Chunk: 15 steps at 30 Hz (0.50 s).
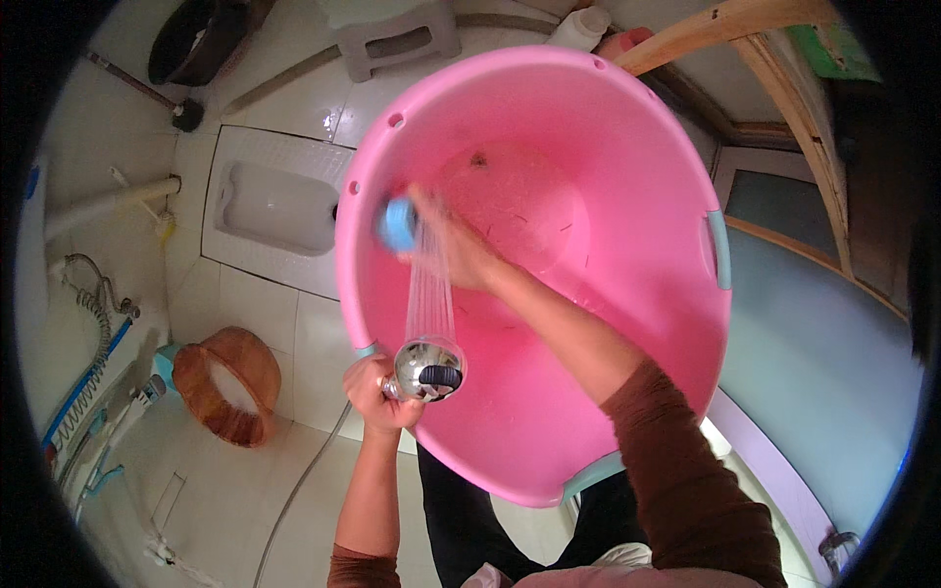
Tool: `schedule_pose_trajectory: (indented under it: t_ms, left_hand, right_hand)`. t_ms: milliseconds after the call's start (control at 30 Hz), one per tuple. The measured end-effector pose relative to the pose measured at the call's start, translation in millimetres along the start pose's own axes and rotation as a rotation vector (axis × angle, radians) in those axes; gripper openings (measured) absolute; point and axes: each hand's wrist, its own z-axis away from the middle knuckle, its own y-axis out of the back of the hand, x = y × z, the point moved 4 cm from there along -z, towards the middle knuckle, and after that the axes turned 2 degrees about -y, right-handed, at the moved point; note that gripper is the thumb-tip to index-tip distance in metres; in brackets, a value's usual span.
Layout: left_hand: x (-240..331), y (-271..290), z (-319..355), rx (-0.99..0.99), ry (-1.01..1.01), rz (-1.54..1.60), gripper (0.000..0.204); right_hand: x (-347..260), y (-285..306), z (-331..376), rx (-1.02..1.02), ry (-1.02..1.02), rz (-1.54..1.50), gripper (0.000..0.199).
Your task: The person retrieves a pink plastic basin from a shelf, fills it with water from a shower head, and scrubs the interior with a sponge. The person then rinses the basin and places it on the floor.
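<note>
- The left grip [380,390] is clenched around the handle of a chrome shower head [428,369], above the tub's near-left rim; whether the knuckles touch that rim, I cannot tell.
- Thin streams of water [429,299] run from the shower head toward the far side, reaching the blue object and the fingers around it.
- The right grip [446,240] is grasping a small, rounded blue object [399,225] at the inner left wall of the tub; motion blur hides its exact kind, and whether it touches the wall is unclear.
- The large pink tub [647,245] takes up the middle of the scene, its opening facing the person, with pale teal handles [719,250] at the right and near edges.
- On the tub's bottom lie a dark tuft [478,159] and some thin dark strands.
- To the left of the tub, a squat toilet [274,211] is set into the tiled floor [323,358].
- Nearer on the left, a brown basin [225,387] stands tilted, its opening toward the right.
- On the far side are a grey stool [397,39] and a white bottle [580,27], the bottle just beyond the tub's rim.
</note>
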Motion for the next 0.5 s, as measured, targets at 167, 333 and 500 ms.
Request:
schedule_pose_trajectory:
  t_ms: [167, 333, 500]
  left_hand:
    - [0, 0, 1, 0.018, -0.003, -0.006, 0.052]
    - [0, -1, 3, 0.053, 0.008, 0.002, 0.054]
    - [0, -1, 4, 0.034, 0.022, 0.001, 0.054]
  right_hand:
    - [11, 52, -18, 0.606, -0.292, -0.85, 0.05]
    - [-11, -18, 15, 0.086, -0.125, -0.131, 0.072]
    - [17, 10, 10, 0.231, -0.047, -0.229, 0.068]
